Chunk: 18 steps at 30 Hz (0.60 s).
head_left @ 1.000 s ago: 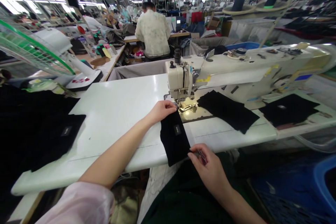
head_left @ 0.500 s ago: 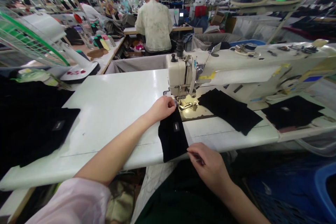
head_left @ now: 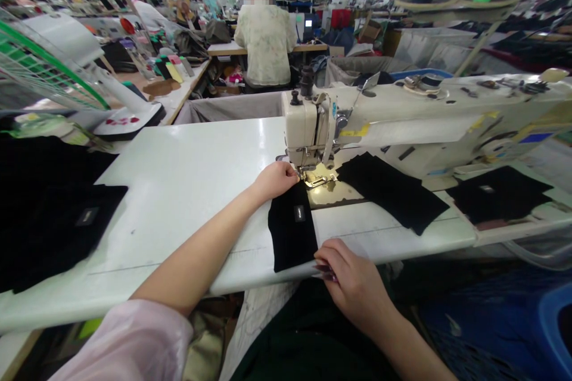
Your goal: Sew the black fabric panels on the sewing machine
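A narrow black fabric piece (head_left: 291, 229) with a small label lies on the white sewing table (head_left: 192, 178), its far end at the presser foot of the cream sewing machine (head_left: 313, 131). My left hand (head_left: 277, 180) rests on that far end with curled fingers pressing the cloth down. My right hand (head_left: 346, 280) pinches the near corner of the same piece at the table's front edge and also holds a small thin metal tool that I cannot name.
More black fabric pieces (head_left: 393, 190) lie right of the needle, and another (head_left: 498, 193) by the machine base. A black stack (head_left: 53, 214) sits at the left. A fan (head_left: 53, 71) stands behind it. A person in a pale top (head_left: 266, 41) sits ahead, back turned.
The black piece has slid a little further up toward the presser foot. My right hand moved up to the table's edge with it, and my left hand stayed at the far end.
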Available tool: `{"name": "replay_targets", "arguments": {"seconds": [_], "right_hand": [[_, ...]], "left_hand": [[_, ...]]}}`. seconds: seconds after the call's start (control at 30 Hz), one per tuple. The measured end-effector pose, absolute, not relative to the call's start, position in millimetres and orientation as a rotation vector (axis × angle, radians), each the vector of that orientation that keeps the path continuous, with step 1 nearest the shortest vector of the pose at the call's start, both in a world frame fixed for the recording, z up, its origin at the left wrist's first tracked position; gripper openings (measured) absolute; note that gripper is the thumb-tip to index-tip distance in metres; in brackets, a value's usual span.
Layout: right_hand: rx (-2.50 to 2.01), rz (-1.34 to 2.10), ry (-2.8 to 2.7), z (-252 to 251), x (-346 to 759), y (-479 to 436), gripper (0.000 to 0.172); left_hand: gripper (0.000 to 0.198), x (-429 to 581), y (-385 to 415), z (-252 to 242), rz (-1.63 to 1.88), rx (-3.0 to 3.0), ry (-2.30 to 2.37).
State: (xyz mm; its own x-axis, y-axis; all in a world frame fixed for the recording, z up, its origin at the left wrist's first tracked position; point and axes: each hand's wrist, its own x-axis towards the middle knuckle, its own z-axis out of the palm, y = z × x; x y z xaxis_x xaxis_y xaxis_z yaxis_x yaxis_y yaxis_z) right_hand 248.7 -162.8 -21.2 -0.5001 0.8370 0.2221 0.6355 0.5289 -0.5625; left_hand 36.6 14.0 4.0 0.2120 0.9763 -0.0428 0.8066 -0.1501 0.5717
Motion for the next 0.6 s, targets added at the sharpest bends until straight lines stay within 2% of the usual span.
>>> {"name": "replay_targets", "arguments": {"seconds": [0.6], "right_hand": [[-1.227, 0.592, -2.259, -22.0, 243.6, -161.1, 0.023]], "left_hand": [[0.020, 36.7, 12.1, 5.3, 0.496, 1.991, 1.700]]}}
